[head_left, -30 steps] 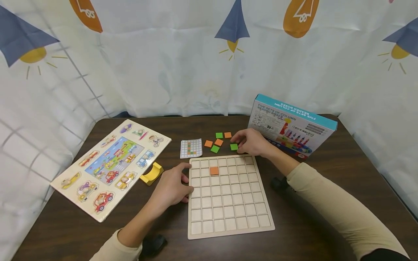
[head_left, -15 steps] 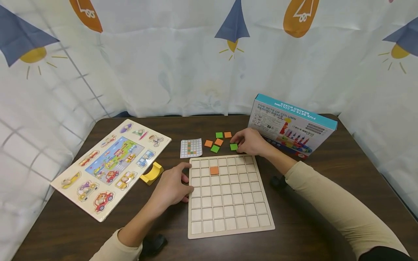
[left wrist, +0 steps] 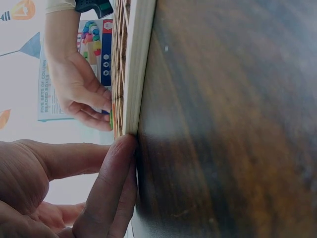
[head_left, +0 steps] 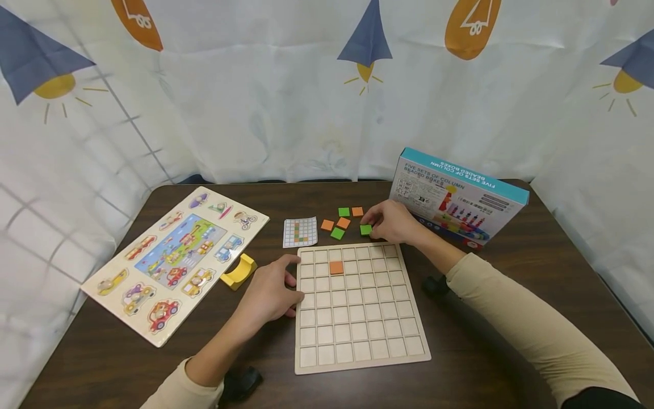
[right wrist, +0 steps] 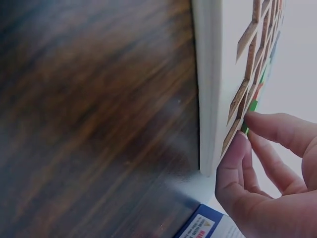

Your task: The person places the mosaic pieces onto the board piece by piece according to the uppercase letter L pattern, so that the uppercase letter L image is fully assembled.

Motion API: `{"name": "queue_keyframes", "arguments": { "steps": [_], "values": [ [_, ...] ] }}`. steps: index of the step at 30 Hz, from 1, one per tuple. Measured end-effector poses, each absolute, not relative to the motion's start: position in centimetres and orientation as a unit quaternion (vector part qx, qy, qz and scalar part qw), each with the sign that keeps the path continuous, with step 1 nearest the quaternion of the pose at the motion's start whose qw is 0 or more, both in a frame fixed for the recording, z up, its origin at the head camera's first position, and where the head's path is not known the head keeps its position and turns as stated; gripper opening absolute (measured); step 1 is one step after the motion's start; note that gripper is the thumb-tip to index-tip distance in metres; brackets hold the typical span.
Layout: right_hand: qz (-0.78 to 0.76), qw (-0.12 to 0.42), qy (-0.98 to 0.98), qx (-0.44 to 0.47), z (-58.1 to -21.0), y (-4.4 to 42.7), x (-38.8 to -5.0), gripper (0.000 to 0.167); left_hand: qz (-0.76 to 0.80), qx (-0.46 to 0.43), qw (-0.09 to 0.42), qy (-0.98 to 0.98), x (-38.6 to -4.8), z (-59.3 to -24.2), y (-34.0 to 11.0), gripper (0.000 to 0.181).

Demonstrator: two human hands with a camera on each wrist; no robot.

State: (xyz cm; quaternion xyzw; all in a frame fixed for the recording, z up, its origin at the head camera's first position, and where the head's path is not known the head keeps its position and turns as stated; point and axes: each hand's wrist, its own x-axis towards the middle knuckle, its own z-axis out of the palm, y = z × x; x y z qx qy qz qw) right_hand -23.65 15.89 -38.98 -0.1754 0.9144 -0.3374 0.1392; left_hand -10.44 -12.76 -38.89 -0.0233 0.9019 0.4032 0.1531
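A pale wooden grid board (head_left: 357, 312) lies on the table with one orange tile (head_left: 336, 267) in a cell near its top left. My left hand (head_left: 268, 292) touches the board's left edge with fingertips and thumb, seen also in the left wrist view, where the fingers (left wrist: 111, 183) rest against the side. Beyond the top edge, my right hand (head_left: 393, 221) has its thumb and fingers at a green tile (head_left: 365, 230); in the right wrist view the hand (right wrist: 270, 168) pinches that green tile (right wrist: 245, 127). Several loose orange and green tiles (head_left: 337, 233) lie to its left.
A small printed grid card (head_left: 300, 232) lies behind the board's top left corner. Further left are a picture puzzle board (head_left: 179, 261) and a yellow curved block (head_left: 239, 272). A blue and white box (head_left: 457, 199) stands at the back right, close to my right hand.
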Motion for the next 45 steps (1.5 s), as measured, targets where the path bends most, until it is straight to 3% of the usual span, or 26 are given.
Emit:
{"name": "queue_keyframes", "arguments": {
  "steps": [28,45],
  "values": [
    [-0.408,0.175,0.884,-0.145,-38.0,15.1,-21.4,0.028,0.397,-0.022,0.158,0.904,-10.4,-38.8,-12.8,0.072],
    [-0.390,0.185,0.883,-0.185,-37.7,13.5,-18.9,0.025,0.395,-0.018,0.157,0.905,-10.4,-38.8,-12.8,0.072]
  ]
}}
